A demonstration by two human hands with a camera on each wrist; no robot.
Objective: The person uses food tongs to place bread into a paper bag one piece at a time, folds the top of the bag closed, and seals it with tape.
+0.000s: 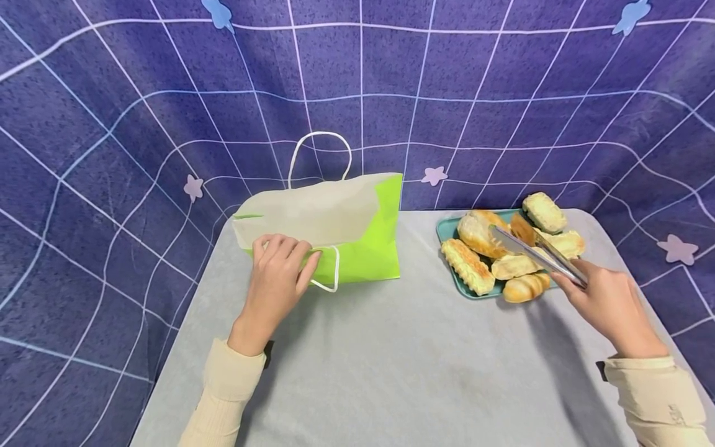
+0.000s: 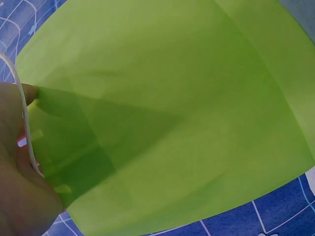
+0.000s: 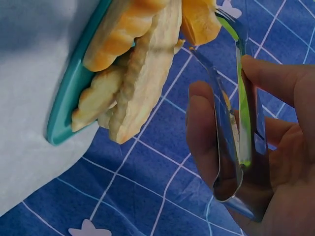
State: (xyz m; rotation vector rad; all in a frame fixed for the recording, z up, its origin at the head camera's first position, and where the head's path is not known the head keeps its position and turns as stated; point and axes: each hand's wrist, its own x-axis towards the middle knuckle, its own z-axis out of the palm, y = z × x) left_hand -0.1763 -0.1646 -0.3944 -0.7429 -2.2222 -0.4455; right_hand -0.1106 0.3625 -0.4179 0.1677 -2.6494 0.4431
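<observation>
While the left hand pinches the near rim of the green bag, most of its fingers vanish behind the paper in the left wrist view; the bag's inside bottom is out of sight. Well apart, the right hand is clamped round metal tongs, tips among the bread piled on a teal tray, on the tabletop; whether they grip a piece is hard to make out.
</observation>
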